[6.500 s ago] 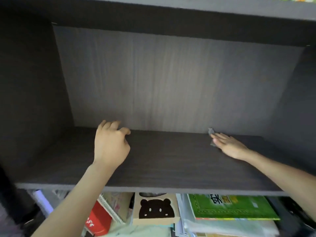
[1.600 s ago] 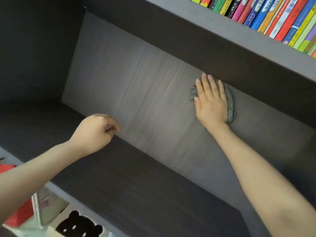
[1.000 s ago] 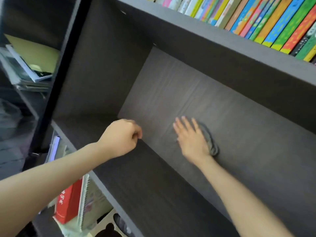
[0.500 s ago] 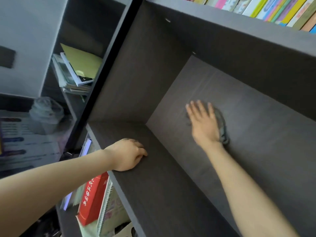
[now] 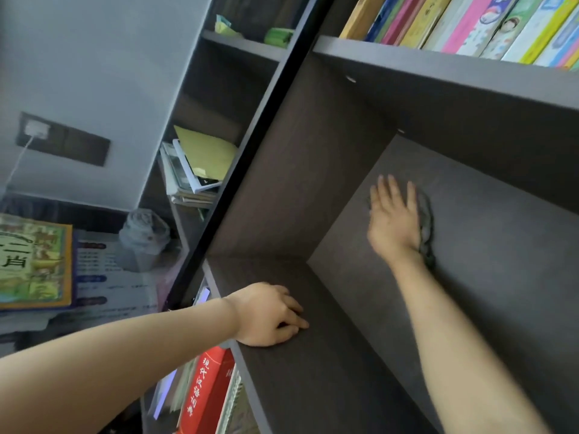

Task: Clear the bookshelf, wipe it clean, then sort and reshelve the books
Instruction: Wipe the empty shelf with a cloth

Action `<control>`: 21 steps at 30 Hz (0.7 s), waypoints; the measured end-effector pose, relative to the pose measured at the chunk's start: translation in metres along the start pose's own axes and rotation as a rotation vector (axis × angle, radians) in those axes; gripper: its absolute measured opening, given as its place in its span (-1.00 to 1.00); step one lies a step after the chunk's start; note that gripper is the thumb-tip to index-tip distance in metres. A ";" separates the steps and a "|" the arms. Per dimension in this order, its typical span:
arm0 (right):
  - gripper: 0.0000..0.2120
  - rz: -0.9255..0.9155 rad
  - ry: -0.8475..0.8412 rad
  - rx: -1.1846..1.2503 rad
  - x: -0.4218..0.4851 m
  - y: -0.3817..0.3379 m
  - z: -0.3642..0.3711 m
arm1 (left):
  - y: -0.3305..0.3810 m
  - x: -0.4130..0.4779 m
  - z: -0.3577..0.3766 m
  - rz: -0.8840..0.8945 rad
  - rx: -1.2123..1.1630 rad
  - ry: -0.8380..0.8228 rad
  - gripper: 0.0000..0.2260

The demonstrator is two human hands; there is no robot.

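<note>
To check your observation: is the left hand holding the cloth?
No, the right hand presses the cloth against the back panel; the left hand rests on the shelf.

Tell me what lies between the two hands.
Only bare dark wood, seen from the head camera: shelf board by the left hand, back panel up to the right hand pressing the cloth.

wall socket [image 5: 71, 145] — crumpled plastic bag [image 5: 142, 236]

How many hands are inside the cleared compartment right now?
2. The left hand rests on the shelf board near its front edge; the right hand presses a grey cloth against the back panel.
</note>
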State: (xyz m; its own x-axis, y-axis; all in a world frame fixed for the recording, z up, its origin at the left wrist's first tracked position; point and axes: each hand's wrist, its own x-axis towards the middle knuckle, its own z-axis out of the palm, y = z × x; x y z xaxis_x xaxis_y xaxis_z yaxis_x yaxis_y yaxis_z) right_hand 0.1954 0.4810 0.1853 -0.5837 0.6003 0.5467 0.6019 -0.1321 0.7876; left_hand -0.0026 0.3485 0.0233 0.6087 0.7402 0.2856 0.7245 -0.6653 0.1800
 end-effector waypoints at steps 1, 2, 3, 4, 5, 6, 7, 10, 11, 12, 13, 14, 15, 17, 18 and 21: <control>-0.38 -0.116 -0.058 0.044 -0.019 -0.033 0.007 | -0.001 -0.001 0.001 -0.002 -0.001 -0.005 -0.64; -0.39 -0.247 -0.145 0.097 -0.041 -0.064 0.017 | -0.001 -0.002 0.004 -0.004 -0.006 -0.016 -0.59; -0.41 -0.365 -0.211 0.157 -0.053 -0.084 0.023 | -0.003 -0.001 0.001 -0.004 -0.007 -0.016 -0.52; -0.44 -0.469 -0.241 0.170 -0.062 -0.090 0.027 | -0.003 -0.002 0.000 -0.004 -0.017 -0.018 -0.47; -0.46 -0.542 -0.200 0.131 -0.057 -0.087 0.030 | -0.004 -0.001 -0.003 -0.016 -0.019 -0.019 -0.49; -0.47 -0.519 -0.171 0.120 -0.047 -0.076 0.025 | -0.006 -0.001 -0.005 -0.017 -0.018 -0.035 -0.55; -0.47 -0.464 -0.129 0.139 -0.032 -0.060 0.024 | -0.005 -0.001 -0.004 -0.016 -0.020 -0.057 -0.59; -0.49 -0.217 -0.128 0.163 0.022 -0.003 0.011 | -0.006 0.000 -0.003 0.004 0.002 -0.059 -0.57; -0.50 -0.151 -0.113 0.172 0.034 0.007 0.004 | -0.007 0.001 -0.002 0.014 -0.002 -0.060 -0.59; -0.50 -0.087 -0.062 0.193 0.042 0.013 0.001 | -0.009 0.001 0.001 0.028 -0.010 -0.049 -0.60; -0.50 -0.021 -0.003 0.212 0.049 0.019 0.000 | -0.011 0.003 0.001 0.049 -0.007 -0.028 -0.59; -0.51 0.028 0.020 0.226 0.054 0.023 0.000 | -0.013 0.004 0.001 0.074 0.000 -0.007 -0.58; -0.53 0.066 0.050 0.229 0.059 0.028 -0.001 | -0.016 0.006 -0.001 0.101 0.001 0.007 -0.60; -0.56 0.104 0.104 0.231 0.071 0.038 -0.004 | -0.022 0.012 -0.005 0.146 -0.031 0.012 -0.66; -0.55 0.115 0.120 0.226 0.076 0.040 -0.006 | -0.025 0.014 -0.007 0.159 -0.058 0.003 -0.68; -0.49 0.132 0.067 0.205 0.075 0.030 -0.006 | -0.028 0.018 -0.008 0.189 -0.067 0.034 -0.70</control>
State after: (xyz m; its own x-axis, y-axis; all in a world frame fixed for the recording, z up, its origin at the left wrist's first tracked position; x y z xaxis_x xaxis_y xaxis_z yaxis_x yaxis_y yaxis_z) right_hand 0.1661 0.5172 0.2516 -0.5234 0.5339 0.6640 0.7693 -0.0388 0.6377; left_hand -0.0145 0.3790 0.0310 0.7200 0.5985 0.3514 0.5744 -0.7980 0.1823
